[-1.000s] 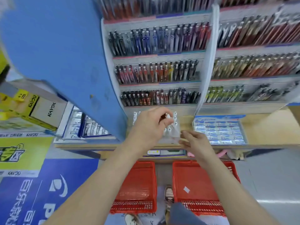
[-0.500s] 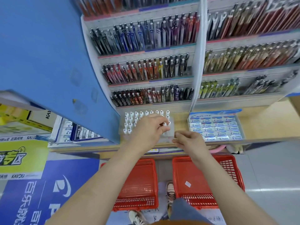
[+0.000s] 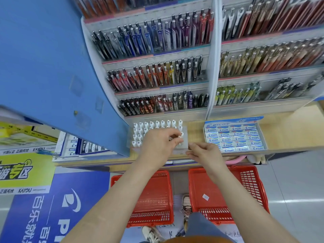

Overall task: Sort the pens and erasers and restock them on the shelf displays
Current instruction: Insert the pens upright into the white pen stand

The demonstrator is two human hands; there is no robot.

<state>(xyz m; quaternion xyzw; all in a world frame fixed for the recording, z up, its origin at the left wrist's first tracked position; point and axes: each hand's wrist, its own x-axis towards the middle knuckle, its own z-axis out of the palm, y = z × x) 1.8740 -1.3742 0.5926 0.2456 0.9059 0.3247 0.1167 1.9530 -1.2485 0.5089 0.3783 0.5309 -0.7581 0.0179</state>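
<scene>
Reaching forward, left hand pinches a white pen; right hand grips tray.

hands 2: left hand, right hand | red baskets 2 | shoes 2 | eraser box 1, erasers four across | clear pen tray 1, white-capped pens partly hidden, uncounted | left-bay pen tiers 4 | right-bay pen tiers 3
</scene>
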